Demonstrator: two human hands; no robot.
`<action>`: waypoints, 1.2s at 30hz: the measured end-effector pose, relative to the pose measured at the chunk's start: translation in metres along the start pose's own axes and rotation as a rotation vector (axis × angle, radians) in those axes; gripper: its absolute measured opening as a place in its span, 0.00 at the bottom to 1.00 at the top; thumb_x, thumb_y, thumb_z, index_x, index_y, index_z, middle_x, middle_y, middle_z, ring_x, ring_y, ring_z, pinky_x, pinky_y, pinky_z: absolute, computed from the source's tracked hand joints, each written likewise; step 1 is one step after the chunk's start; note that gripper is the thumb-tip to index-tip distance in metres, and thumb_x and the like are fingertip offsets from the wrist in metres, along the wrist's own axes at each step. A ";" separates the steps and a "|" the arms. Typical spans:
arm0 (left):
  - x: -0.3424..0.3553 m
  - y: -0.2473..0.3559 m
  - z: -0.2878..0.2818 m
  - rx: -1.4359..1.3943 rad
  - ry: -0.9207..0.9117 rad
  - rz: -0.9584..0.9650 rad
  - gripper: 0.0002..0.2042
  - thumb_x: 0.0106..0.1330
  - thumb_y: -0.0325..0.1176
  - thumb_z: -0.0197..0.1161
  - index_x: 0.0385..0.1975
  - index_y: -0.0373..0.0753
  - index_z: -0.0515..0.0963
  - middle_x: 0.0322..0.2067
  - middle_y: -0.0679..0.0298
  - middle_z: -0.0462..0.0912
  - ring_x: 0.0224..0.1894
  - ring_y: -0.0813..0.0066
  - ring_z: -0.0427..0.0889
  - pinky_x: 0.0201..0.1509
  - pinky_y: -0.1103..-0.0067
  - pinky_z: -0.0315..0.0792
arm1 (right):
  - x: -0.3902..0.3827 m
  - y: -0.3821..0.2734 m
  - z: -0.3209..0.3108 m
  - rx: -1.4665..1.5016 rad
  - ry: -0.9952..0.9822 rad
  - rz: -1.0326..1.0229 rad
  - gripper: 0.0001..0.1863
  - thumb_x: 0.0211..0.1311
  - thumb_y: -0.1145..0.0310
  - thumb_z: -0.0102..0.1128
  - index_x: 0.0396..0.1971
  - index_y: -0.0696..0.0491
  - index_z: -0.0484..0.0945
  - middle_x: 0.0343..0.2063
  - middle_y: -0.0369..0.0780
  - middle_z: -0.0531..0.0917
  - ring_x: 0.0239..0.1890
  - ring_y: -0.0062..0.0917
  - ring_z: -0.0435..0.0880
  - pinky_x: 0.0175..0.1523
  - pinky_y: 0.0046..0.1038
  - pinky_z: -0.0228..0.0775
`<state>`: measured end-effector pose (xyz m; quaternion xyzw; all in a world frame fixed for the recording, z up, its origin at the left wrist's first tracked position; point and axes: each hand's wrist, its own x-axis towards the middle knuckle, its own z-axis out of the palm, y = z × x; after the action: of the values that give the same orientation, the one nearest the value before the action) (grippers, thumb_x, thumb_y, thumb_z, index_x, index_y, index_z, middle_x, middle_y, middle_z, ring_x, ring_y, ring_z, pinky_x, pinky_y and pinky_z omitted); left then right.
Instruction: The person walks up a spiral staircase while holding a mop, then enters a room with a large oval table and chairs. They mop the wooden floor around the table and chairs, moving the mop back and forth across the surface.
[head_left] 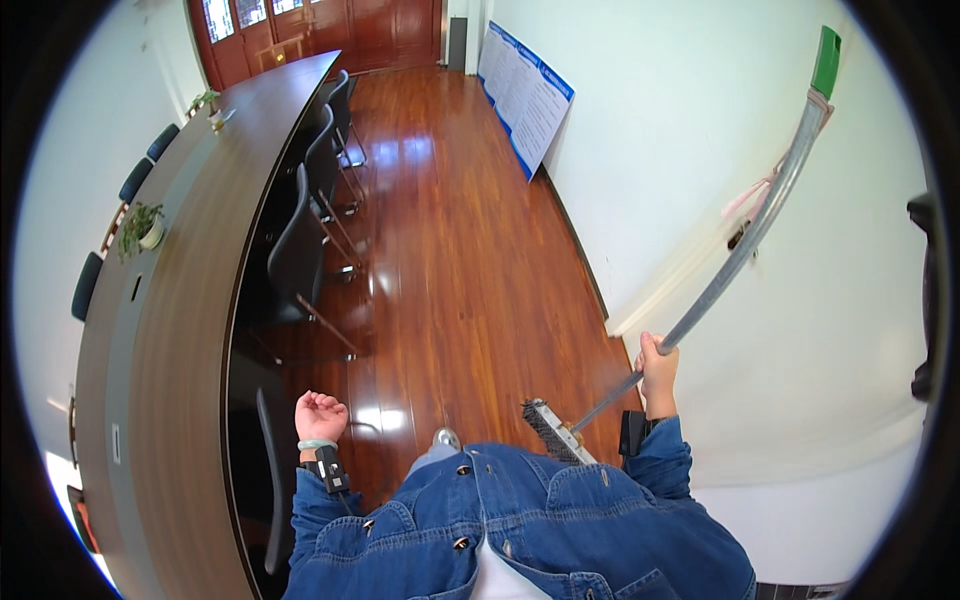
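Observation:
My right hand (657, 372) is wrapped round the grey metal pole of a floor brush (735, 265). The pole slants up to the right and ends in a green grip (827, 62). Down by the floor, in front of my jacket, is the brush head (558, 432), a pale block with dark bristles; my jacket partly hides it. On the other side my left hand (322, 417) hangs with its palm turned up and its fingers loosely curled, empty. It is beside the long table, touching nothing that I can see.
A long brown table (190, 330) runs along the left, with black chairs (298, 250) on its near side and a potted plant (150, 228) on top. Printed boards (525, 100) lean on the right wall. Glossy wooden floor (480, 250) stretches to red doors (340, 35).

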<state>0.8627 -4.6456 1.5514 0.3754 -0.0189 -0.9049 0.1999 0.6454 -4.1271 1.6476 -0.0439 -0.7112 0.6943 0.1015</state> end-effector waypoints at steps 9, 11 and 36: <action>0.200 -0.015 0.217 0.162 -0.128 -0.160 0.11 0.63 0.35 0.51 0.17 0.48 0.67 0.15 0.76 0.66 0.19 0.81 0.67 0.28 0.79 0.59 | 0.173 0.012 0.109 -0.009 0.127 -0.004 0.21 0.65 0.67 0.56 0.12 0.49 0.62 0.07 0.29 0.61 0.09 0.15 0.59 0.16 0.20 0.54; 0.247 -0.025 0.243 0.166 -0.106 -0.181 0.11 0.63 0.35 0.50 0.17 0.48 0.67 0.15 0.76 0.65 0.19 0.81 0.66 0.27 0.79 0.59 | 0.219 0.031 0.132 0.003 0.128 0.029 0.21 0.65 0.67 0.56 0.12 0.48 0.62 0.07 0.29 0.62 0.08 0.15 0.60 0.16 0.20 0.54; 0.748 0.042 0.675 0.020 -0.027 -0.070 0.10 0.62 0.35 0.52 0.17 0.47 0.67 0.15 0.75 0.67 0.20 0.80 0.68 0.28 0.78 0.59 | 0.806 0.079 0.571 -0.015 0.021 0.038 0.18 0.62 0.69 0.59 0.12 0.51 0.68 0.07 0.30 0.66 0.09 0.14 0.64 0.15 0.20 0.53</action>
<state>-0.0643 -5.0439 1.5410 0.3654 -0.0174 -0.9161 0.1643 -0.2637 -4.5190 1.6277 -0.0657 -0.7144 0.6901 0.0955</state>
